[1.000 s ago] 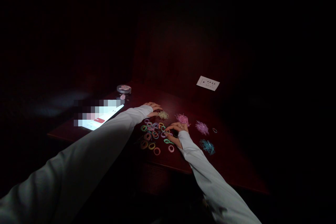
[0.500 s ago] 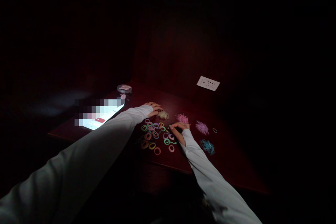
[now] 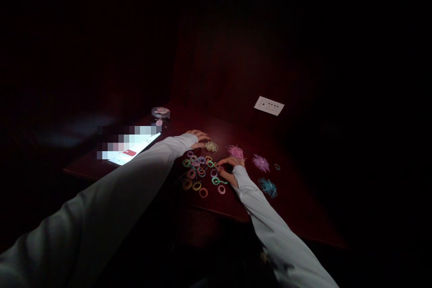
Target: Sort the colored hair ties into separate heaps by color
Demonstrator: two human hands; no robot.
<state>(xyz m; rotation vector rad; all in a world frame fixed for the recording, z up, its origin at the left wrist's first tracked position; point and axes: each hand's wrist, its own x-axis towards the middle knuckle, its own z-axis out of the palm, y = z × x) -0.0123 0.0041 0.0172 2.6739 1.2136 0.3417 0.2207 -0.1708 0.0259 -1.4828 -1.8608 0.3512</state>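
Observation:
My left hand [image 3: 199, 137] lies at the far side of a pale yellow pile of small elastic bands [image 3: 211, 146], its fingers stretched out and touching the pile's edge. Several coloured hair ties [image 3: 196, 186] are scattered in a loose heap nearer to me. At the right side of that heap, my right hand [image 3: 232, 165] reaches down with thumb and forefinger curled in a pinch around a small hair tie [image 3: 218, 168], partly hidden by the fingers. Just behind my right hand sits a pink pile of bands [image 3: 235, 151].
Purple bands [image 3: 261, 163], teal bands [image 3: 267, 187] and a single hair tie [image 3: 277, 166] lie to the right on the dark red table [image 3: 216, 209]. A lit phone [image 3: 135, 150] and a round clear jar [image 3: 161, 112] stand left. A wall socket [image 3: 269, 105] is behind.
My right thumb and forefinger have moved down onto a hair tie at the heap's right side. My left hand stays by the yellow pile. The view has shifted slightly.

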